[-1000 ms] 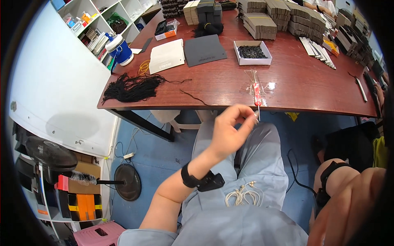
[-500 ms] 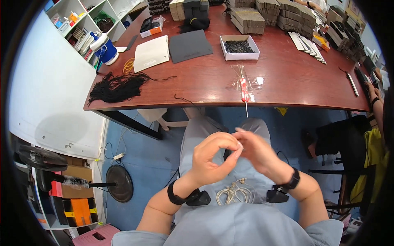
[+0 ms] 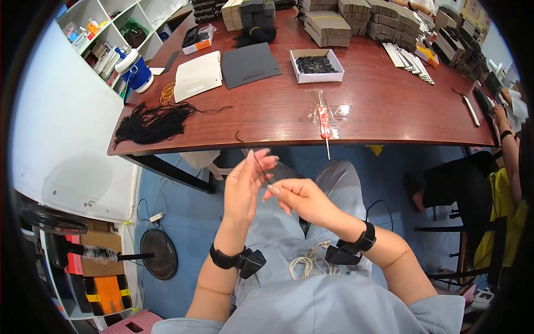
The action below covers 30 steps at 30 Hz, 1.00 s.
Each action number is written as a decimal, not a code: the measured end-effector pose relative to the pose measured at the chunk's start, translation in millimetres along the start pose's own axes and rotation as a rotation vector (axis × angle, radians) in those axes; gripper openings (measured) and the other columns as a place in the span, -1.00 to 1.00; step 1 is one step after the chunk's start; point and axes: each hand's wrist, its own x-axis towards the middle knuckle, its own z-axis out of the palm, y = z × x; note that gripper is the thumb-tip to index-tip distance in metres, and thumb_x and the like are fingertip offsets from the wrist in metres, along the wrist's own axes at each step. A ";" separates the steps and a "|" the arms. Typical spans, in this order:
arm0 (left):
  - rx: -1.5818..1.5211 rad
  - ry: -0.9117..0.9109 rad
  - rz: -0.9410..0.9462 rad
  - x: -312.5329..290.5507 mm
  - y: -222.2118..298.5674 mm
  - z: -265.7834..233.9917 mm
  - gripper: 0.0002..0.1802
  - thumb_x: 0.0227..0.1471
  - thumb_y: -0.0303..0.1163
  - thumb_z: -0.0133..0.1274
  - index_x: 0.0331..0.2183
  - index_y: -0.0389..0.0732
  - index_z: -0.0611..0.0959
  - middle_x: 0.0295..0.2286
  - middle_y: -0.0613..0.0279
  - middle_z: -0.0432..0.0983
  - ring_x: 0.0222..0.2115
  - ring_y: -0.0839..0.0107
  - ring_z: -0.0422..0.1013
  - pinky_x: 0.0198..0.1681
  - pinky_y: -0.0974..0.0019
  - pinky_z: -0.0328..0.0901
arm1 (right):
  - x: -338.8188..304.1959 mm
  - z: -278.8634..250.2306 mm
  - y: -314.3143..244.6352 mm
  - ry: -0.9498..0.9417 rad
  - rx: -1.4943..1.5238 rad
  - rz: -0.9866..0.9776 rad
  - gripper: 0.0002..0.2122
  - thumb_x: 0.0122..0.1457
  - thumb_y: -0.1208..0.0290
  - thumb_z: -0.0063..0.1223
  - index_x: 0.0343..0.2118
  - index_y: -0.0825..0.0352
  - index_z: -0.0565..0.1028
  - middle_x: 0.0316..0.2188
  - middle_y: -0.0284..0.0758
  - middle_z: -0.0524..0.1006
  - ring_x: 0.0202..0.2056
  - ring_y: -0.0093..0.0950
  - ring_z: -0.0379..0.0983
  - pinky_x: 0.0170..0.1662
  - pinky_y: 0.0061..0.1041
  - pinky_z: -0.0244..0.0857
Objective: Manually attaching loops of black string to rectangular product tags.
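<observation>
A thin black cord (image 3: 262, 170) stretches between my two hands, above my lap and just off the table's front edge. My left hand (image 3: 243, 181) has the cord at its thumb and index finger, with the other fingers loosely spread. The thumb and index finger of my right hand (image 3: 300, 199) pinch the cord lower down. A bit of black cord (image 3: 240, 136) lies on the table edge just beyond my left hand; whether it joins the held one I cannot tell. Toward the left lies a bundle of black cords (image 3: 151, 126). A red-handled tool with a thin metal shaft (image 3: 325, 123) sticks out over the edge.
On the red-brown table (image 3: 389, 111) are a white box of small black pieces (image 3: 317, 77), cream sheets (image 3: 197, 76), dark grey sheets (image 3: 250, 65) and stacked grey card pieces (image 3: 328, 29). Pale cords (image 3: 311, 266) hang at my lap. Another person's arm (image 3: 509, 150) is at right.
My hands have moved from close together over my lap to farther left and nearer the table. The black cord now shows between them. The view has shifted slightly.
</observation>
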 end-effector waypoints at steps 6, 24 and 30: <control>-0.118 0.007 0.198 23.0 16.9 13.7 -0.75 -0.02 -0.40 -0.11 -0.29 -0.34 0.47 -0.52 0.26 0.43 -0.48 0.54 0.34 -0.42 0.53 0.20 | -11.2 -15.5 1.3 0.011 -0.198 0.119 -0.79 0.09 0.33 -0.18 -0.44 0.34 0.47 -0.73 -0.43 0.36 -0.65 -0.69 0.24 -0.55 -0.70 0.11; 0.568 -0.087 0.367 98.9 11.0 66.8 -0.77 -0.04 -0.38 -0.09 -0.43 -0.35 0.57 -0.62 0.45 0.34 -0.60 0.72 0.12 -0.54 0.62 0.06 | 164.3 -174.2 -111.7 0.452 -1.476 -0.248 -0.70 -0.30 0.19 0.13 -0.50 0.28 0.51 -0.51 -0.18 0.47 -0.40 -0.29 0.41 -0.31 -0.40 0.28; 0.552 -0.120 0.411 99.7 10.5 69.9 -0.76 -0.04 -0.40 -0.07 -0.34 -0.35 0.54 -0.55 0.41 0.41 -0.57 0.71 0.17 -0.50 0.63 0.09 | 169.7 -173.5 -101.3 0.431 -1.476 -0.279 -0.84 -0.34 0.33 0.16 -0.60 0.22 0.53 -0.60 -0.31 0.48 -0.47 -0.37 0.42 -0.39 -0.45 0.28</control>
